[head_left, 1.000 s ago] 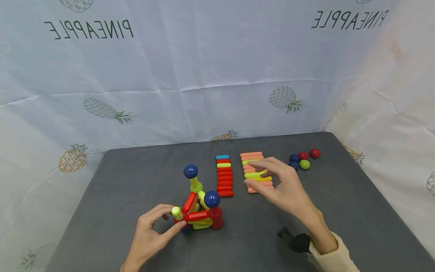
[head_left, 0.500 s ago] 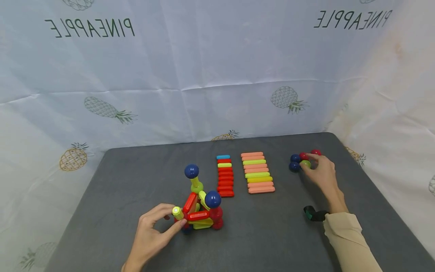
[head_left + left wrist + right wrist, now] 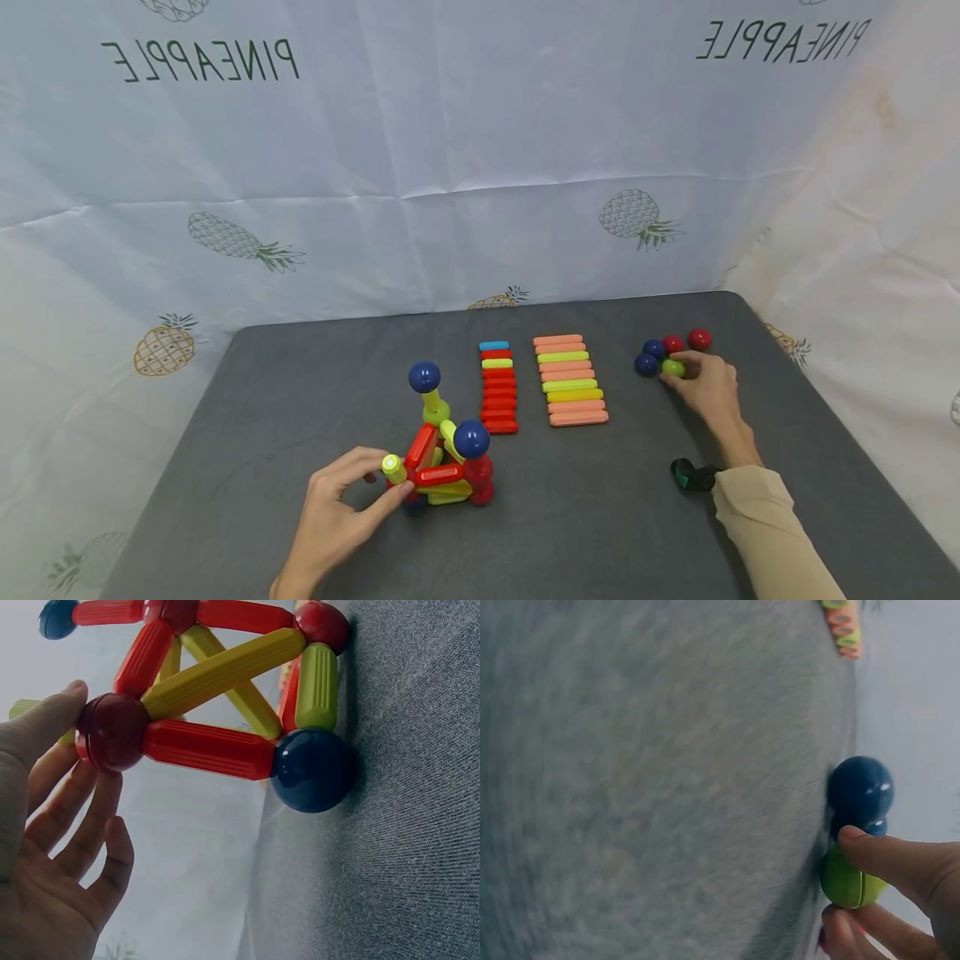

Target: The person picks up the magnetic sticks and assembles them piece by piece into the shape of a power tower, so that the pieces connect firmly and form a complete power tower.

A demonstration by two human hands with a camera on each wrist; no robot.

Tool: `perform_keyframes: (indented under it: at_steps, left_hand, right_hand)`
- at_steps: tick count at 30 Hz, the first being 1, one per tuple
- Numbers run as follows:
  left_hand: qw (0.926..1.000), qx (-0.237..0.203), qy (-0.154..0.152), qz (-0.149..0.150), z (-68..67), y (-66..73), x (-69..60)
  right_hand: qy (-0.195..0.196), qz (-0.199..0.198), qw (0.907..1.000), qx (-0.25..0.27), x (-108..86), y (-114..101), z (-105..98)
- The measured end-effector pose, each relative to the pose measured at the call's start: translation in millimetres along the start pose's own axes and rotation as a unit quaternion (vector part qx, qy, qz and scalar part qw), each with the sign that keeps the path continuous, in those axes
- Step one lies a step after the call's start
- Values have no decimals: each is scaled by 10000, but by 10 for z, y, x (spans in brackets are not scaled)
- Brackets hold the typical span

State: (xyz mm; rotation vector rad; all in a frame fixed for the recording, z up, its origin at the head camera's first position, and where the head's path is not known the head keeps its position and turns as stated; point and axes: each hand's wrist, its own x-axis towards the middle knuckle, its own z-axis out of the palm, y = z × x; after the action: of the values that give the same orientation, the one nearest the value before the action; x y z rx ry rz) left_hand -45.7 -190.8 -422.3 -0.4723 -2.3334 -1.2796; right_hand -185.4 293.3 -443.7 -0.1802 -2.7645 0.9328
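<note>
While the left hand (image 3: 337, 515) pinches a red-yellow-blue stick-and-ball frame (image 3: 440, 476), well inside the left edge of the grey desk (image 3: 570, 517), the right hand (image 3: 711, 392) pinches a green ball (image 3: 672, 367), near its far right corner.

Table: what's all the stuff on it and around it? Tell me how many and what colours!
table: one, dark grey, front and centre
ball-and-stick toy: one, red, yellow, green and blue, left of centre
left stick row: one, mostly red, beside the toy
right stick row: one, mostly orange, right of that
blue balls: two, blue, far right
red balls: two, red, far right
green ball: one, green, far right
cloth: count unclear, whitish, behind
gadget: one, black, lower right
sleeve: one, beige, lower right
left hand: one, holding the toy
right hand: one, pinching the green ball
</note>
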Motion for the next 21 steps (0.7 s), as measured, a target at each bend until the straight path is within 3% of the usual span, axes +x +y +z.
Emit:
perform_keyframes:
  at_steps: [6, 12, 15, 19, 21]
  left_hand:
    - [10000, 40, -11, 12, 5, 12, 2]
    - [9999, 112, -4, -58, 2, 22, -2]
    - [9999, 113, -2, -13, 6, 22, -1]
    - [9999, 116, 83, 74, 13, 22, -1]
    - [9997, 80, 156, 139, 20, 21, 0]
  right_hand:
    - [634, -547, 9963, 214, -90, -235, -110]
    - [1018, -1269, 9821, 952, -269, -966, -309]
    - [935, -1742, 9680, 1548, -414, -1368, -389]
    - [560, -2485, 9365, 2410, -687, -1872, -428]
    - [365, -2881, 9220, 2562, -847, -2112, -413]
